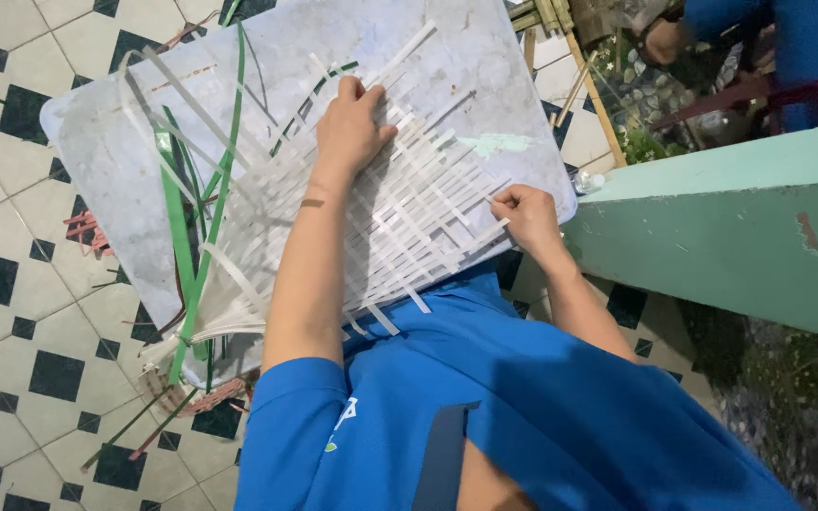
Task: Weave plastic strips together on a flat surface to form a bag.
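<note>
White plastic strips, flat and narrow, interlaced into a woven mat (409, 213) lying on a pale, scuffed board (485, 76) that rests on the tiled floor (11, 312).

Head view. Left hand (352, 128) lies palm down on the upper part of the mat, fingers spread loosely and pointing away from the person toward the far edge of the board; open, pressing the weave flat, gripping nothing. Left forearm runs straight from the blue sleeve up across the mat's left side, a dark band at the wrist.

Right hand (525, 216) sits at the mat's right edge, fingers curled in, thumb and forefinger pinched on the end of one white strip (471, 199). Wrist bent, forearm angled back toward the body. That strip's long axis runs roughly left to right across the weave, its free end toward the right hand. How far it threads under the others I cannot tell; the crossings blur together.

Mat as a whole: one set of strips runs diagonally from near-left to far-right, the other crosses it. Loose ends stick out past the near edge, over the person's blue shirt (523, 397).

Green strips (182, 218) and spare white ones trail off the board's left side. Green-painted ledge (731, 227) just right of the board. Another person's hand (663, 40) at top right, well apart.
</note>
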